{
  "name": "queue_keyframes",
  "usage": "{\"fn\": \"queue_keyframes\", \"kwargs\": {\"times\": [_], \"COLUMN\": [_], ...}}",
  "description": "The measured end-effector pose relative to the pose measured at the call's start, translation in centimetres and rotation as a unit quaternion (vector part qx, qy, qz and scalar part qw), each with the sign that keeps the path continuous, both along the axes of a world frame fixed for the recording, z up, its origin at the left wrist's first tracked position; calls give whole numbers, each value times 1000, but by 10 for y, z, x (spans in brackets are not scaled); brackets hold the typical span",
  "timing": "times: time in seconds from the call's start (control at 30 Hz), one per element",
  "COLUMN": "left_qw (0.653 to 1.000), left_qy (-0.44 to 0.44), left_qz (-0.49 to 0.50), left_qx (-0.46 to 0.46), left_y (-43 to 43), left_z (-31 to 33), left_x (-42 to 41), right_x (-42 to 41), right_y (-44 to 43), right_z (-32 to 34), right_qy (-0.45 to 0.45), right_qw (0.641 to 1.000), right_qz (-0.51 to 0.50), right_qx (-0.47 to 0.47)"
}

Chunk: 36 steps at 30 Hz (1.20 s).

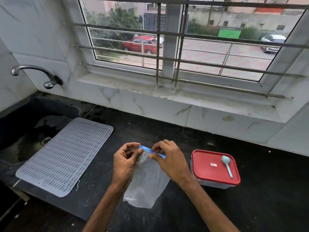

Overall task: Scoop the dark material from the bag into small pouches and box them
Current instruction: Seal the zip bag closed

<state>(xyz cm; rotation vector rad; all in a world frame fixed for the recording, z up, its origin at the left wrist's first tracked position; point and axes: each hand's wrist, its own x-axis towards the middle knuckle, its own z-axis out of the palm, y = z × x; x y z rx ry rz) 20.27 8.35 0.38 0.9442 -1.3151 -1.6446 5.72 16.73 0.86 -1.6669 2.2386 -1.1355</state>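
Note:
Both hands hold up a clear plastic zip pouch (147,183) with a blue seal strip over the black counter. My left hand (125,159) pinches the strip's left end between thumb and fingers. My right hand (168,158) pinches the strip a little further right. The pouch hangs down between my forearms and looks see-through. To the right stands a clear plastic box with a red lid (210,171), shut. A small light-blue scoop (227,164) lies on that lid. No bag of dark material is in view.
A grey ribbed drying mat (66,156) lies at the left, partly over the dark sink (25,131) with a wall tap (33,72) above. A barred window and white tiled sill run along the back. The black counter (267,198) stretches right of the box.

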Motion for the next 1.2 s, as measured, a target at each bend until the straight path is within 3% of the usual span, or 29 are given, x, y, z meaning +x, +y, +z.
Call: {"fn": "queue_keyframes", "kwargs": {"times": [0.13, 0.27, 0.47, 0.63, 0.9, 1.03, 1.2], "left_qw": [1000, 997, 994, 990, 982, 982, 987], "left_qy": [-14, -37, -49, -60, -96, -103, -102], "left_qz": [-6, -21, -43, -68, -90, -97, -66], "left_qx": [-22, -60, -88, -106, -132, -121, -110], "left_y": [2, 2, 2, 4, 3, 4, 1], "left_z": [4, 3, 7, 6, 8, 7, 1], "left_x": [-1, -4, -5, -4, -1, -1, -2], "right_x": [-1, -3, -9, -10, -4, -3, 3], "right_y": [3, 4, 5, 3, 2, -1, -7], "right_z": [-1, 8, 19, 19, 19, 15, 9], "right_qy": [-37, -138, -365, -407, -398, -247, -104], "right_qw": [999, 990, 927, 911, 915, 967, 994], "right_qz": [1, 17, 54, 25, 0, -34, -23], "right_qx": [30, 23, 64, 68, 71, 61, 33]}}
